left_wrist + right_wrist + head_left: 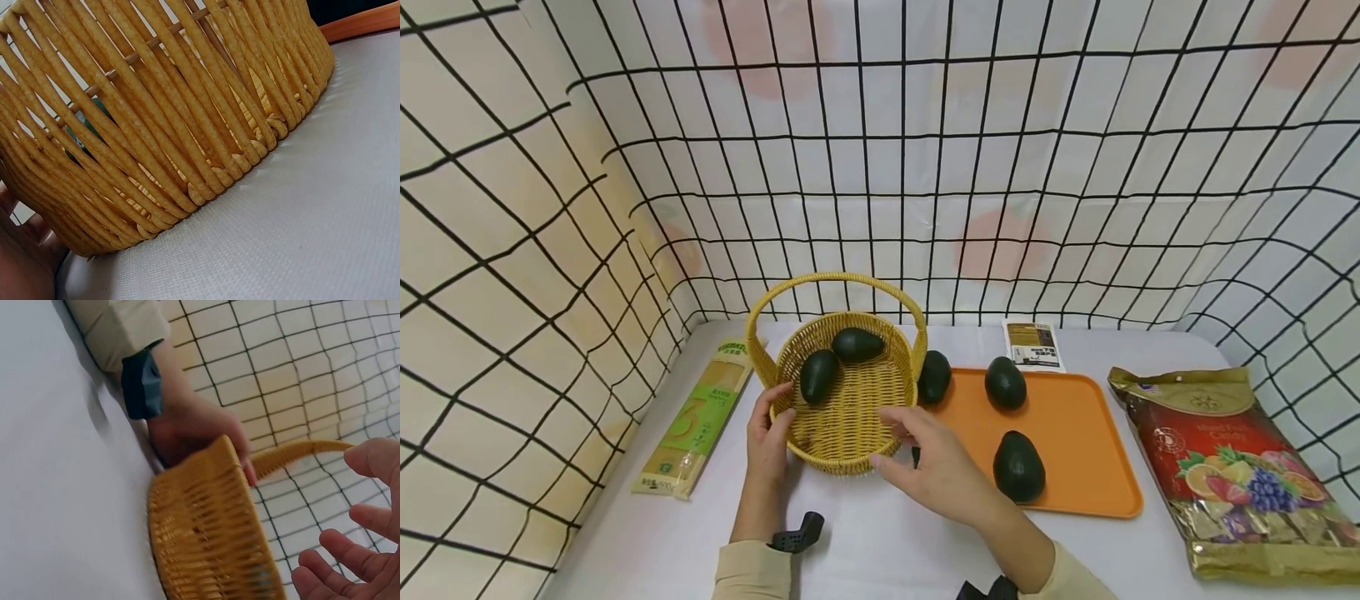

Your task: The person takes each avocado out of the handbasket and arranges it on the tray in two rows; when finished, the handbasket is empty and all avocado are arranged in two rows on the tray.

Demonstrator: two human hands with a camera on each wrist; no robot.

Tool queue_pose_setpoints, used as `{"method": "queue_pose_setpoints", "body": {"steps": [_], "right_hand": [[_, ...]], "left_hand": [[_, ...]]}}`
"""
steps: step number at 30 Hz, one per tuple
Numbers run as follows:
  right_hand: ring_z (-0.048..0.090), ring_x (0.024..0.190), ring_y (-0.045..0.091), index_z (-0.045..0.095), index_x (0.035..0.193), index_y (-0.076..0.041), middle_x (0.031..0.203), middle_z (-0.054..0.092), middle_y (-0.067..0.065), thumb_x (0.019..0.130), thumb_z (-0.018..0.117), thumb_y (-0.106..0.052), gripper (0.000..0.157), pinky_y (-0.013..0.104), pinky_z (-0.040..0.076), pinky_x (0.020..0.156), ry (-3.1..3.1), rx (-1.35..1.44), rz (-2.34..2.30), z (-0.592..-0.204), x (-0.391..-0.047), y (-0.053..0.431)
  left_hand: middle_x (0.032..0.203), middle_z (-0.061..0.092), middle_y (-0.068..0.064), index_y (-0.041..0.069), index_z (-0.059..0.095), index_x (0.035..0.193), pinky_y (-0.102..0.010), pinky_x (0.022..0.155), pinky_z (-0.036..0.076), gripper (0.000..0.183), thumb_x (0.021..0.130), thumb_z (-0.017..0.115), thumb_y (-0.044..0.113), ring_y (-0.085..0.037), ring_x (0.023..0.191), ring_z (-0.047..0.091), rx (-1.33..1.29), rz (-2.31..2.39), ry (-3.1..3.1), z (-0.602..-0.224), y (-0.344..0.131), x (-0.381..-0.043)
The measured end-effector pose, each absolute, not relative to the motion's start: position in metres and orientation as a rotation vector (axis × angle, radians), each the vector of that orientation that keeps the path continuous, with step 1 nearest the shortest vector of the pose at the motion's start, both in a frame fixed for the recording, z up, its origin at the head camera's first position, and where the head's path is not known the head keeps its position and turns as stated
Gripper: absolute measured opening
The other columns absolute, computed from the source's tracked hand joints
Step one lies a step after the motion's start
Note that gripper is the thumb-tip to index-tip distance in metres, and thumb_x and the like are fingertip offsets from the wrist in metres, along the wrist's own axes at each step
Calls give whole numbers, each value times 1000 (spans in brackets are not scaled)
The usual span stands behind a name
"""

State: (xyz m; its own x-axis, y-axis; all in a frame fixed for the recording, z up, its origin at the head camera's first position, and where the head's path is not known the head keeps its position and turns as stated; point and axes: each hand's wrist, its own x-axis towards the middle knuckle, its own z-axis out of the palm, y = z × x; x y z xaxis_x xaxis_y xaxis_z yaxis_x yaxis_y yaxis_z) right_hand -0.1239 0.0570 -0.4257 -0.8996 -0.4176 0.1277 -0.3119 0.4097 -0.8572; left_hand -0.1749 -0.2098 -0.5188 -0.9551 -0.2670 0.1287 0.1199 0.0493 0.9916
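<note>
A yellow woven basket with a tall arched handle stands on the table, two dark green avocados inside at its back left. My left hand grips the basket's left rim, fingers over the edge; the right wrist view shows this hand at the rim too. Over the front right rim hovers my right hand, holding nothing, its fingers spread apart in the right wrist view. More avocados lie on the orange tray: one at the back, one at the front, another beside the basket.
Left of the basket lies a green-labelled pack of noodles. A large red candy bag is at the far right, and a small white and brown packet sits behind the tray. Black netting encloses the back and sides.
</note>
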Motion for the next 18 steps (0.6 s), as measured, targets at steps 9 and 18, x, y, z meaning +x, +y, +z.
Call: {"method": "queue_pose_setpoints", "body": {"steps": [9, 18], "right_hand": [[62, 120, 25, 57, 140, -16, 135, 60, 4, 94, 72, -26, 49, 42, 55, 101, 2502, -674, -1567, -431, -142, 18], [65, 116, 29, 60, 136, -13, 132, 63, 8, 95, 69, -26, 43, 38, 58, 89, 2624, -600, -1470, -436, -166, -13]], "left_hand": [[161, 41, -10, 3, 56, 136, -59, 123, 24, 40, 97, 49, 3, -30, 154, 29, 139, -1967, -2050, -519, -210, -176], [162, 40, -8, 8, 57, 138, -44, 118, 38, 41, 98, 49, 4, -28, 152, 34, 139, -1962, -2068, -518, -209, -175]]}}
